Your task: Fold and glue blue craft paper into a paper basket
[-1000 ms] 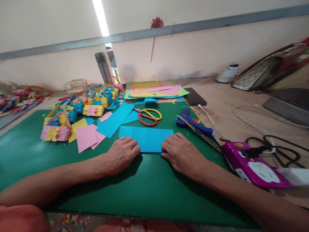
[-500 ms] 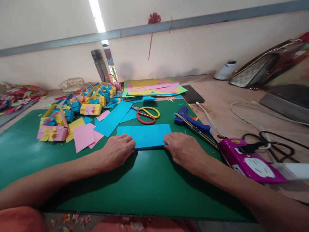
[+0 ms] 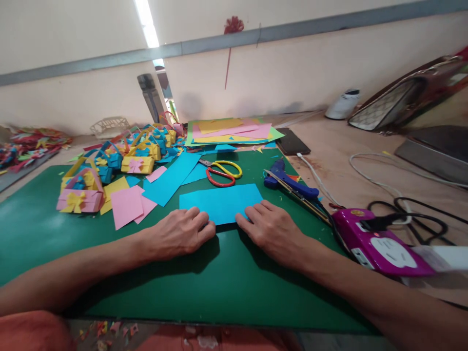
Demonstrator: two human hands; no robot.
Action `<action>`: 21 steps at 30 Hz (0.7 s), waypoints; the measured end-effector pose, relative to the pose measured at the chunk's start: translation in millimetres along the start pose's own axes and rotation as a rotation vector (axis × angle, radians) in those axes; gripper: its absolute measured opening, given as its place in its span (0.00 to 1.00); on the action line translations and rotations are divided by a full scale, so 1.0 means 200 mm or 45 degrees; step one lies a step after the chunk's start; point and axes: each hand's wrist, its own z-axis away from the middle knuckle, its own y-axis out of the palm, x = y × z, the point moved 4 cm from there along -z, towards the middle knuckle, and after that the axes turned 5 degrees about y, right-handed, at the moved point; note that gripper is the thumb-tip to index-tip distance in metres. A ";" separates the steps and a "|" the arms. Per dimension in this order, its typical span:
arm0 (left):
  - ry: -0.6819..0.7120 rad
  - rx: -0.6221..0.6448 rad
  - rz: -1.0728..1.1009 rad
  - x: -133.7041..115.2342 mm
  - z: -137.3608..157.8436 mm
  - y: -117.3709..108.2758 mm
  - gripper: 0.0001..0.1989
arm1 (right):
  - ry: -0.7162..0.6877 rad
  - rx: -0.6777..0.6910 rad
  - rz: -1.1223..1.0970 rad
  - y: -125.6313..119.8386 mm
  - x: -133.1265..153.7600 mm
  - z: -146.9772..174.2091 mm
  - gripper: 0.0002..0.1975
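A folded sheet of blue paper (image 3: 223,201) lies in front of me on the green board (image 3: 215,292). My left hand (image 3: 186,229) is closed at its near left corner, fingertips curled on the edge. At the near right part, my right hand (image 3: 268,224) grips the same sheet, its thumb on the near edge and the fingers over the right side. Just beyond the sheet lie scissors (image 3: 223,174) with one red and one yellow handle. To the left are a longer blue paper strip (image 3: 174,178) and pink paper pieces (image 3: 127,206).
Small paper baskets with bows (image 3: 80,199) stand at the left. Behind are stacked coloured sheets (image 3: 234,130) and a phone (image 3: 293,141). On the right lie a blue glue gun (image 3: 292,181), a purple power strip (image 3: 380,243) and cables. A bottle (image 3: 150,97) stands by the wall.
Both hands have moved inward along the near edge of the blue paper. The near edge, raised a little as a fold before, now looks flatter between them.
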 end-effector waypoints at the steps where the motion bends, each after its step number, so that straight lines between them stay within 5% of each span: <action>1: 0.007 0.013 0.006 0.00 0.00 0.00 0.07 | -0.015 -0.017 0.009 0.00 0.00 0.00 0.05; 5: -0.059 0.002 0.445 0.02 0.00 -0.02 0.08 | -0.065 -0.065 0.033 -0.01 0.00 0.00 0.06; 10: -0.645 -0.391 1.742 0.16 0.03 -0.04 0.09 | -0.088 -0.065 -0.003 -0.01 0.01 0.00 0.07; 14: -0.880 -0.528 2.568 0.18 0.01 0.04 0.14 | -0.115 -0.055 -0.057 -0.01 0.04 0.00 0.08; 21: -0.949 -0.481 2.779 0.15 -0.02 0.07 0.15 | -0.129 -0.038 -0.099 -0.02 0.04 0.00 0.08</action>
